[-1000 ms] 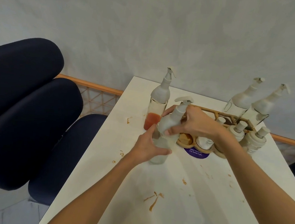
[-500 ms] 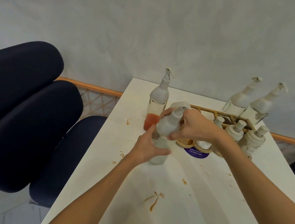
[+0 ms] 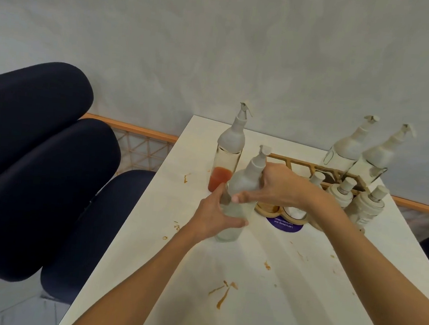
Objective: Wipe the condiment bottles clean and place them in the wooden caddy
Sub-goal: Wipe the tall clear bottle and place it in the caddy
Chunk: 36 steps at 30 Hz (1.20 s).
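While it stands on the stained white table (image 3: 286, 311): frosted glass pump bottle (image 3: 242, 188), upright, just left of the slatted wooden caddy (image 3: 319, 169).
Left hand (image 3: 215, 214): wrapped around the bottle's clear lower body.
Right hand (image 3: 276, 186): clasping its matte white rounded shoulder.
Behind: taller clear bottle holding red sauce (image 3: 225, 160).
In the caddy: two tall white-topped bottles (image 3: 359, 151), small ribbed jars (image 3: 365, 204).
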Each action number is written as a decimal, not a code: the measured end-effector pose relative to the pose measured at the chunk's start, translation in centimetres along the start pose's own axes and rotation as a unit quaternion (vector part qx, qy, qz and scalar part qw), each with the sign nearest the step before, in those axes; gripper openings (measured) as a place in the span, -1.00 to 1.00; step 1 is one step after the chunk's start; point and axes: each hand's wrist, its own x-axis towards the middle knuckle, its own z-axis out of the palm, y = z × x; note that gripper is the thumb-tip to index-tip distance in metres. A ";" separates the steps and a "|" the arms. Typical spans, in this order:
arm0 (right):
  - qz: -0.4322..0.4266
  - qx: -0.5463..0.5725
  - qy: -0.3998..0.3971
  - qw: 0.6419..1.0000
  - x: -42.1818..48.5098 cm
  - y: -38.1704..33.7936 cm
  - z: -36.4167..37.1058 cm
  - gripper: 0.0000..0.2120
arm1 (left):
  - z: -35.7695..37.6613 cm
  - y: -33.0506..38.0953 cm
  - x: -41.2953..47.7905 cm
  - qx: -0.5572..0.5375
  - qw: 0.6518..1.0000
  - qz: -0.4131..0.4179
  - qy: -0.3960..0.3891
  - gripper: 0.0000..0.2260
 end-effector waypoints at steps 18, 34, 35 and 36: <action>-0.012 0.088 0.076 0.993 -0.5 0.9 1.1 -0.36 | 0.0 0.2 -0.1 0.002 1.000 -0.008 -0.007 -0.25; -0.005 0.123 -0.004 0.992 -1.0 1.7 0.3 -0.33 | -0.1 0.2 0.1 0.005 1.000 -0.022 -0.018 -0.19; -0.012 0.126 -0.005 0.992 -0.9 1.7 0.3 -0.39 | -0.1 0.2 0.1 0.006 1.000 -0.023 -0.018 -0.19; -0.014 0.130 0.006 0.991 -0.9 1.6 0.4 -0.44 | -0.2 0.2 0.1 0.006 1.000 -0.022 -0.019 -0.20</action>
